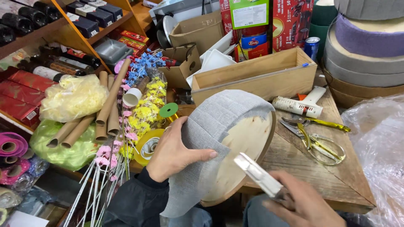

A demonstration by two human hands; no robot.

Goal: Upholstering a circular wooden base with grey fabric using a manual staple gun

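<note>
Two bare hands are visible, without gloves. The left hand emerges from a dark, near-black long sleeve with a soft, slightly creased cuff at the wrist. The right hand shows no sleeve within view. Fingernails on the left fingers are short and unpainted.

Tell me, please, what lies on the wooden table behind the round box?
A long wooden crate, a glue gun and gold-handled scissors lie on the wooden table. The round box hides whatever sits directly behind it.
</note>
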